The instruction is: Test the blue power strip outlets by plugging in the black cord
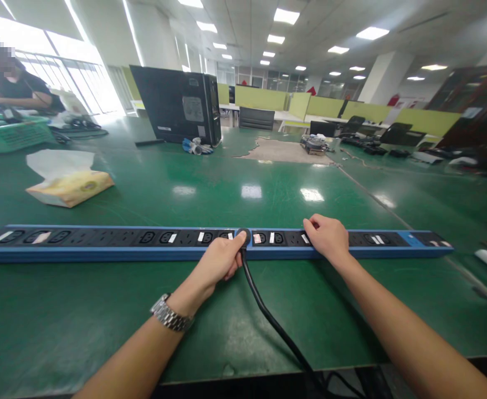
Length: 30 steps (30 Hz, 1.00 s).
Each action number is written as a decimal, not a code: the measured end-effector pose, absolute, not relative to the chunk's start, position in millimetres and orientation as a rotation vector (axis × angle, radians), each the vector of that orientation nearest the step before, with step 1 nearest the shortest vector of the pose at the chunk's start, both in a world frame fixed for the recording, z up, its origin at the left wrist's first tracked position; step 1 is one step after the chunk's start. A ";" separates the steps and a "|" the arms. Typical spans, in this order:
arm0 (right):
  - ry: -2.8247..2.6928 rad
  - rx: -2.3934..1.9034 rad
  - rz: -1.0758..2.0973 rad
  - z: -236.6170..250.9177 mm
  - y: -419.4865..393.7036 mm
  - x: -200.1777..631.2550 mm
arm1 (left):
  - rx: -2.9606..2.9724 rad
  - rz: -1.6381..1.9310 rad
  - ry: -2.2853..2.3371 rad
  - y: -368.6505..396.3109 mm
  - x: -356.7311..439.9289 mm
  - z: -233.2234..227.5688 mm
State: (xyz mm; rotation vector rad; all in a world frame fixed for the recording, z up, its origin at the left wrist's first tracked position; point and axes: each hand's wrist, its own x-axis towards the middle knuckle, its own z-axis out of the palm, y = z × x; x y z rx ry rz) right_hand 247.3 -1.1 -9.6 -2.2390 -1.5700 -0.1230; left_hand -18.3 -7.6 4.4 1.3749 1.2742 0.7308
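Green surface (pixel 81 310), long blue power strip (pixel 114 254) lying across it. Black cord (pixel 268 316) runs from mid-strip past the near edge. Right hand (pixel 329 238) sits curled on the strip's right half (can't tell if gripping). Left hand (pixel 219 258) pinches the round black plug (pixel 246 237) at mid-strip.

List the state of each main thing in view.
Long blue and black power strip, lying flat, face up
Round black cable head, against the strip, seating unclear
Thick black cable, curved
Left hand, pinching the cable head
Right hand, curled, touching the strip
Yellow tissue pack, opened
Tall black computer tower, upright
Green plastic basket, loaded
Glossy green tabletop, coating missing in one patch
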 end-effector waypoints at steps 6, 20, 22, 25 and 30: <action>-1.610 -1.978 0.221 12.4 -11.3 192.9 | 1.918 1.173 1.637 20.9 -46.1 9.8; -1.450 -1.527 0.568 94.9 -25.2 175.4 | 2.590 0.468 1.819 31.2 -37.3 0.2; -1.350 -1.627 0.761 107.1 -31.5 218.6 | 2.574 0.475 1.814 32.0 -37.6 -0.5; -1.288 -1.898 0.744 107.9 -41.8 284.2 | 2.567 0.475 1.814 32.0 -37.1 -0.4; -1.217 -2.200 -0.093 90.1 -61.7 367.5 | 2.557 0.493 1.820 32.3 -36.2 -0.6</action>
